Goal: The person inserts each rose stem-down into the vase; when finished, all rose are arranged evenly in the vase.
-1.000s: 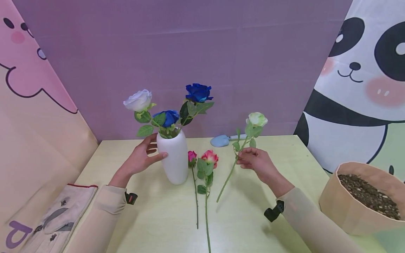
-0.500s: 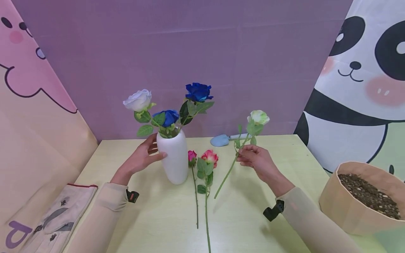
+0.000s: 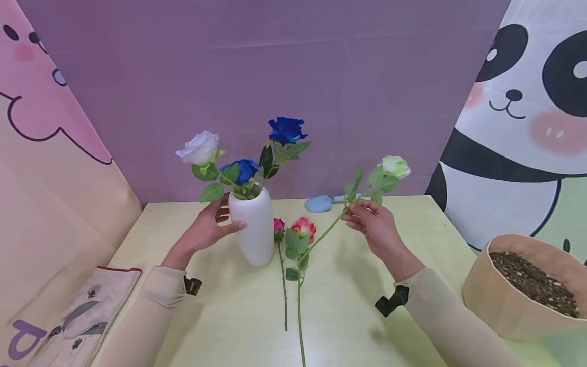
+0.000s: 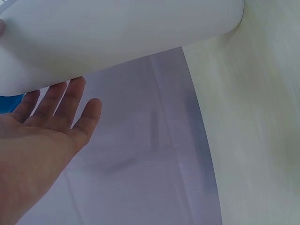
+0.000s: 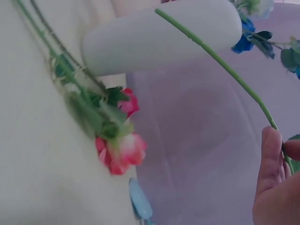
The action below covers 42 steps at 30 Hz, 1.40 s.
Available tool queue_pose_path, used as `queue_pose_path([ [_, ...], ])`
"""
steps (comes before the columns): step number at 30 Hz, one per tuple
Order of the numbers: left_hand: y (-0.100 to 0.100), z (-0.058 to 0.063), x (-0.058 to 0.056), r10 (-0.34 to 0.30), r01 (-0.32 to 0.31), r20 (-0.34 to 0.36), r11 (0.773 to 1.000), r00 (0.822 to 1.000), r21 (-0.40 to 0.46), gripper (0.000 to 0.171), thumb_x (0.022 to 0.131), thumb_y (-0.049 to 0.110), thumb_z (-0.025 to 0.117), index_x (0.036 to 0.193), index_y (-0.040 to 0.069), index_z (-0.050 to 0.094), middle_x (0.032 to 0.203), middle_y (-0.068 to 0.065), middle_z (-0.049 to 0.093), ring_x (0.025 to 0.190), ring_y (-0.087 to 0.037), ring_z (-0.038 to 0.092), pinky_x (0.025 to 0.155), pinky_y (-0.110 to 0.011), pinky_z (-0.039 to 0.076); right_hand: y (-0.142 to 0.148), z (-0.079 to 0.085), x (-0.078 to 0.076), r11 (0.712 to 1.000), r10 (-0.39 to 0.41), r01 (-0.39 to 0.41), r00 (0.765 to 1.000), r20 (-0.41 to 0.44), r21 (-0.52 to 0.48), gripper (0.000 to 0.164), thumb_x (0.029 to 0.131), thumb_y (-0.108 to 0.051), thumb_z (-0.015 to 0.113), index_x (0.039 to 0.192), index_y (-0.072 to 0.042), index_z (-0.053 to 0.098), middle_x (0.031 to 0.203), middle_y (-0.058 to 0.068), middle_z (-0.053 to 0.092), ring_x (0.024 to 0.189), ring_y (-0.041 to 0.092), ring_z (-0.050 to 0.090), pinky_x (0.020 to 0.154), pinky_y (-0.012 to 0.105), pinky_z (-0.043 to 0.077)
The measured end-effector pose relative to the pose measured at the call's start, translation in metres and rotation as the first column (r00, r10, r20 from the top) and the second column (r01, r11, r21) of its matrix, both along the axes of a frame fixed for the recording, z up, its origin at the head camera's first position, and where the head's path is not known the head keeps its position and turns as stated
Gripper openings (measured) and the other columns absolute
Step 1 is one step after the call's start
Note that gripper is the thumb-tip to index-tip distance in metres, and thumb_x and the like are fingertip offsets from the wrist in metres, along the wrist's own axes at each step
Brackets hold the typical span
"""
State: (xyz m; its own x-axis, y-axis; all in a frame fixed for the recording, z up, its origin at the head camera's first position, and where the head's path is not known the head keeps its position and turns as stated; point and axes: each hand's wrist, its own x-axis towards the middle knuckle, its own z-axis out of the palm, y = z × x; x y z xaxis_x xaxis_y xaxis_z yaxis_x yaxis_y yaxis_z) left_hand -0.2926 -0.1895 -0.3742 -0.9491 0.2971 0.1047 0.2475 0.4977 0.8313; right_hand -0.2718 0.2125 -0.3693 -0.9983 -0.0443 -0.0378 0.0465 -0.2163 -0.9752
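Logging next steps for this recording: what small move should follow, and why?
I'd probably raise the green-white rose until its stem end tops the white vase: the right hand pinches the stem, whose free end appears below the vase's mouth, while the left hand holds the vase, where three roses stand.

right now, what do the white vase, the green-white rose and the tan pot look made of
White vase: smooth, matte, ceramic or plastic; soft shading without sharp glare leaves it open. Green-white rose: probably cloth petals, softly matte; its evenly green stem suggests plastic. Tan pot: dull, perhaps felt, going by its thin, uneven rim.
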Motion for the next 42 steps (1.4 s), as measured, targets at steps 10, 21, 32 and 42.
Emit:
queue_pose_path([
  [10, -0.001, -0.001, 0.001, 0.001, -0.001, -0.01, 1.0, 1.0, -0.014, 0.085, 0.088, 0.044, 0.074, 0.155, 0.016, 0.03, 0.154, -0.013, 0.042, 0.137, -0.04, 0.048, 0.114, -0.057, 0.041, -0.014, 0.018, -0.003, 0.991, -0.079, 0.073, 0.996, -0.049, -0.116, 0.012, 0.098, -0.015, 0.063, 0.101, -0.007, 0.055, 0.093, -0.004, 0.068, 0.079, 0.008, 0.073, 0.078, 0.02, 0.061],
  [21, -0.003, 0.0, 0.003, 0.0, -0.001, -0.032, 1.0, 0.999, -0.03, 0.083, 0.089, 0.044, 0.074, 0.154, 0.014, 0.032, 0.152, -0.014, 0.045, 0.135, -0.04, 0.05, 0.114, -0.056, 0.042, -0.027, 0.036, -0.006, 0.974, -0.14, 0.12, 0.986, -0.094, -0.194, 0.012, 0.098, -0.014, 0.063, 0.103, -0.005, 0.056, 0.093, 0.0, 0.065, 0.081, 0.009, 0.073, 0.081, 0.019, 0.06],
  [32, -0.003, 0.002, 0.005, 0.007, -0.008, -0.02, 1.0, 1.0, -0.026, 0.082, 0.09, 0.043, 0.074, 0.154, 0.016, 0.031, 0.152, -0.014, 0.044, 0.136, -0.042, 0.049, 0.113, -0.057, 0.042, -0.038, 0.053, -0.01, 0.941, -0.197, 0.149, 0.971, -0.133, -0.305, 0.011, 0.097, -0.01, 0.064, 0.099, -0.006, 0.053, 0.096, 0.002, 0.066, 0.078, 0.01, 0.073, 0.077, 0.018, 0.061],
  [42, -0.003, 0.002, 0.004, 0.008, -0.009, -0.024, 0.999, 1.0, -0.036, 0.081, 0.09, 0.043, 0.073, 0.153, 0.015, 0.033, 0.152, -0.013, 0.045, 0.135, -0.041, 0.05, 0.114, -0.057, 0.042, -0.055, 0.069, -0.017, 0.909, -0.262, 0.185, 0.951, -0.167, -0.373, 0.013, 0.096, -0.009, 0.065, 0.098, -0.007, 0.053, 0.091, 0.002, 0.067, 0.076, 0.011, 0.074, 0.077, 0.021, 0.061],
])
